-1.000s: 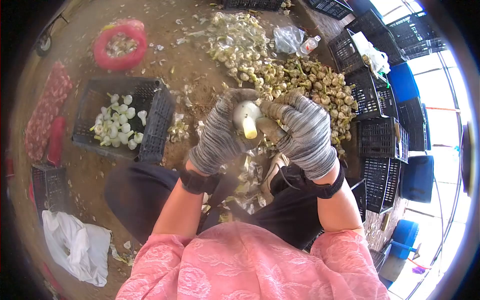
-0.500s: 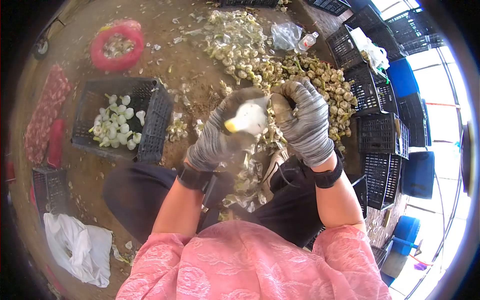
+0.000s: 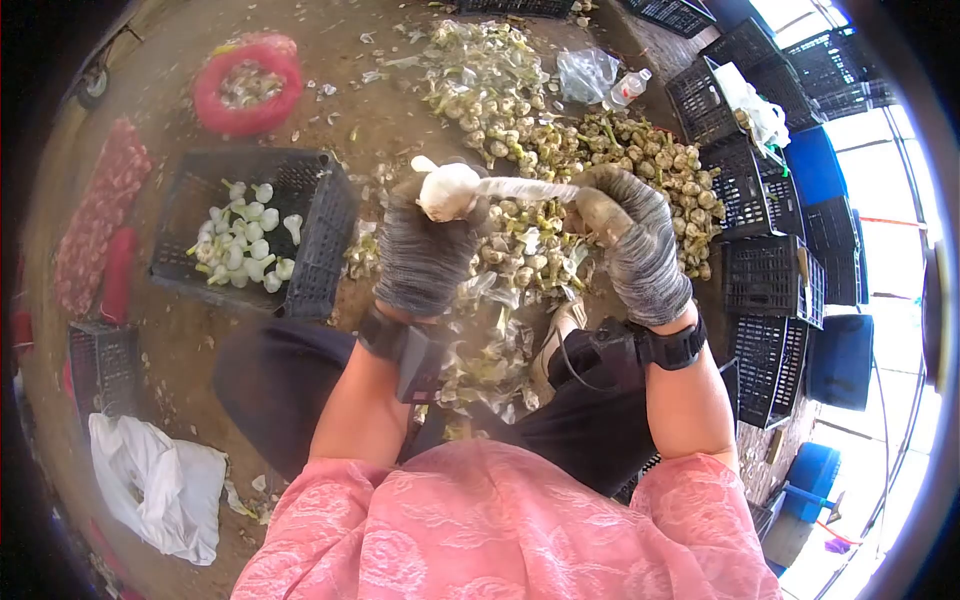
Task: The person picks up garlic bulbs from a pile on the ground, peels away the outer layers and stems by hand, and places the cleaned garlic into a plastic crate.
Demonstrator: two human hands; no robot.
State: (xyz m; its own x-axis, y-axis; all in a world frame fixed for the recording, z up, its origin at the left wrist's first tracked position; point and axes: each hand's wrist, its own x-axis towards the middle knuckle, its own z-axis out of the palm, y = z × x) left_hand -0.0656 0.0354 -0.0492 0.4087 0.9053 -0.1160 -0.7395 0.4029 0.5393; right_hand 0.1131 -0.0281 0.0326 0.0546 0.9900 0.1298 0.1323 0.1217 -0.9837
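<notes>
In grey knitted gloves, both hands are raised over the litter of garlic skins between my knees. My left hand is closed around a whitish garlic bulb, with a short pale stem poking out at its upper left. From the bulb a long strip of garlic skin stretches across to my right hand, whose fingers are pinched on its far end. Behind the hands lies a heap of unpeeled garlic bulbs, and loose peeled skins cover the ground below.
A black crate to the left holds several white garlic bulbs. Beyond it are a pink mesh bag with its mouth rolled open and a full mesh sack. Black crates line the right side, near a plastic bottle.
My hands have moved apart, the right one rightward. The bulb has shifted up and left with my left hand, and a strip of skin now spans between the hands.
</notes>
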